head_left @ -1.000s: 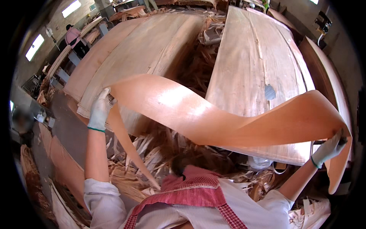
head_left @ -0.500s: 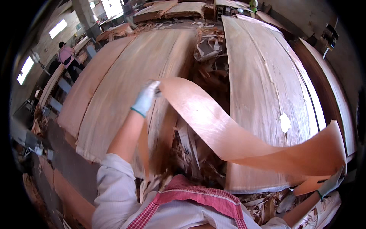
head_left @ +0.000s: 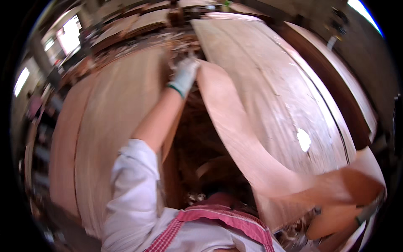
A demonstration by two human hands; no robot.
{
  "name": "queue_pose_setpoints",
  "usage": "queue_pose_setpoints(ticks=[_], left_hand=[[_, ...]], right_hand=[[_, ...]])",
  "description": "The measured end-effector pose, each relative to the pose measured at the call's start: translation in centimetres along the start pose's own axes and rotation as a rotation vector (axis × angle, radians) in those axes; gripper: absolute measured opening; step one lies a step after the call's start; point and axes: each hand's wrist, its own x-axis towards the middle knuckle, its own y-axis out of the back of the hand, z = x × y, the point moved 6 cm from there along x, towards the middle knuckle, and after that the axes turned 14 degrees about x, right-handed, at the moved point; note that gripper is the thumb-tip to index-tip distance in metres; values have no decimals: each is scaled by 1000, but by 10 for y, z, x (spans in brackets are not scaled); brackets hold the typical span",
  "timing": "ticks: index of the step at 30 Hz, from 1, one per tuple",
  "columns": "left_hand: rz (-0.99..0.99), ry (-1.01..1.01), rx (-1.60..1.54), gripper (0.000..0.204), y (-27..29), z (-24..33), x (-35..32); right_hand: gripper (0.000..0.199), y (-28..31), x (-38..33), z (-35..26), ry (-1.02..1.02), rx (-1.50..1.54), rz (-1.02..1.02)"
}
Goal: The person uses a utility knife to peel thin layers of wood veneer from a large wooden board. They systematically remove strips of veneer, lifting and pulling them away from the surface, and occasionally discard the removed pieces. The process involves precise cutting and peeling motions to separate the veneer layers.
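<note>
A long, thin strip of reddish wood veneer sags in a curve between my two hands. My left hand, in a pale glove with a green cuff, is closed on its far end, above the gap between two veneer stacks. At the lower right my right hand, also gloved, is closed at the strip's other end, where the veneer curls upward. That hand is dark and blurred, its fingers partly hidden. The strip's middle passes over the near left edge of the right veneer stack.
The left veneer stack lies across a dark gap holding scraps. Torn veneer scraps lie near my right forearm. More stacks stand at the back, another along the right. A blurred person is at the far left.
My left hand has moved right and farther away, from over the left stack to over the gap, carrying the strip's end. The view has turned right. My right hand keeps its place at the lower right.
</note>
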Motion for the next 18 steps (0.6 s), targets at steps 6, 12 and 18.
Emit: queue_pose_setpoints(ticks=[6, 12, 18], left_hand=[[-77, -35, -99, 16, -56, 37, 157], [-157, -89, 61, 29, -153, 50, 288], [-181, -345, 320, 36, -264, 3, 453]], right_hand=[[33, -76, 23, -14, -836, 846, 245], [37, -94, 95, -31, -920, 911, 404], [45, -79, 156, -119, -955, 937, 713]])
